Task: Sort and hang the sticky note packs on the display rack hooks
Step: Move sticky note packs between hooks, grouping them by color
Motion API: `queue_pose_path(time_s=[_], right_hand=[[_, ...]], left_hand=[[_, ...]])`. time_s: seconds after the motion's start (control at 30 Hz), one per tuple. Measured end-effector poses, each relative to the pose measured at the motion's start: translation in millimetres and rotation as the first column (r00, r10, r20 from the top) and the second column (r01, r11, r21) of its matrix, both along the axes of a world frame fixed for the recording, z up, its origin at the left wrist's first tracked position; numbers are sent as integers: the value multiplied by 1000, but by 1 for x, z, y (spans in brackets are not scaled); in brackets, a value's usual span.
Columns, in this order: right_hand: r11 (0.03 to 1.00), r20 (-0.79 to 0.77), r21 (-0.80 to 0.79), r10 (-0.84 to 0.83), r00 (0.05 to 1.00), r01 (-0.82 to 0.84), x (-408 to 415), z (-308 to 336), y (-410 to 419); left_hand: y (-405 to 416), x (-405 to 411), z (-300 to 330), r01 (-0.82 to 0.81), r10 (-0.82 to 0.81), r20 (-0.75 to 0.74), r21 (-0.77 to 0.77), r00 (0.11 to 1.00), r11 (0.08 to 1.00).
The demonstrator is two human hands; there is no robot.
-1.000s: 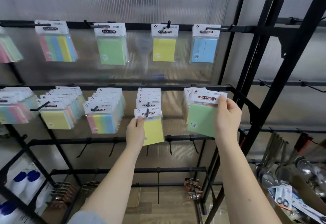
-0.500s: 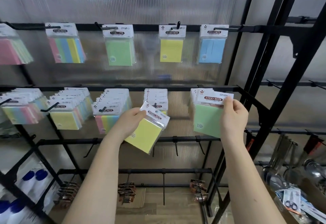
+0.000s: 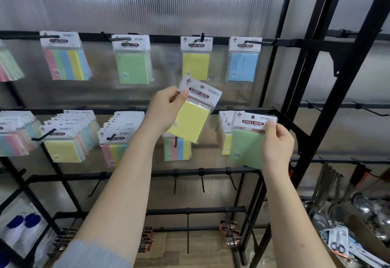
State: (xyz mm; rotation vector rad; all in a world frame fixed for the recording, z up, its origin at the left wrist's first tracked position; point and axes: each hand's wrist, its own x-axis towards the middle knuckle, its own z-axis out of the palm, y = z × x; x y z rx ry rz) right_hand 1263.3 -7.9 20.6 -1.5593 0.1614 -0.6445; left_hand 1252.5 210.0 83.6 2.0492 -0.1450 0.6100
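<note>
My left hand [image 3: 166,111] pinches a yellow sticky note pack [image 3: 194,117] by its white header, tilted, held just below the single yellow pack [image 3: 195,60] on the top row hook [image 3: 201,37]. My right hand [image 3: 276,145] grips a green sticky note pack [image 3: 247,145] by its right edge, in front of the rightmost stack [image 3: 226,124] on the middle rail. The middle hook below my left hand carries striped packs [image 3: 177,149].
The top rail also carries a striped pack [image 3: 66,60], a green pack [image 3: 133,62] and a blue pack [image 3: 243,62]. Thick stacks [image 3: 69,134] fill the middle rail's left hooks. Bare hooks [image 3: 202,180] jut from the lower rail. A black frame post [image 3: 329,90] stands right.
My left hand pulled the yellow pack off the middle hook and raised it toward the top row. My right hand kept holding the green pack near the right stack.
</note>
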Motion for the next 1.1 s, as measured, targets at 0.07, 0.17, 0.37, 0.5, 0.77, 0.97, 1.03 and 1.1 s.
queue_pose_path(time_s=[0.07, 0.17, 0.37, 0.5, 0.77, 0.97, 1.03, 1.1], right_hand=[[1000, 6, -1, 3, 1000, -3, 0, 0, -1], [1000, 25, -10, -2, 1000, 3, 1, 0, -2], [1000, 28, -14, 0, 1000, 1, 2, 3, -1], [1000, 33, -26, 2, 999, -1, 3, 2, 0], [999, 26, -41, 9, 1000, -8, 5, 3, 2], [999, 21, -45, 7, 1000, -6, 7, 3, 5], [999, 22, -49, 12, 1000, -10, 8, 3, 6], [999, 20, -47, 19, 1000, -18, 9, 4, 7]], left_hand=[[-6, 3, 14, -13, 13, 81, -2, 997, 1000], [-14, 7, 33, -5, 24, 188, -103, 982, 995], [-22, 9, 58, 53, -5, 247, -187, 969, 981], [-23, 19, 66, 27, 41, 290, -228, 956, 973], [-21, 33, 68, -26, 131, 340, -297, 931, 955], [-21, 39, 64, -50, 162, 317, -335, 935, 941], [-21, 41, 63, -55, 163, 314, -327, 935, 944], [-21, 42, 63, -55, 163, 322, -318, 933, 946]])
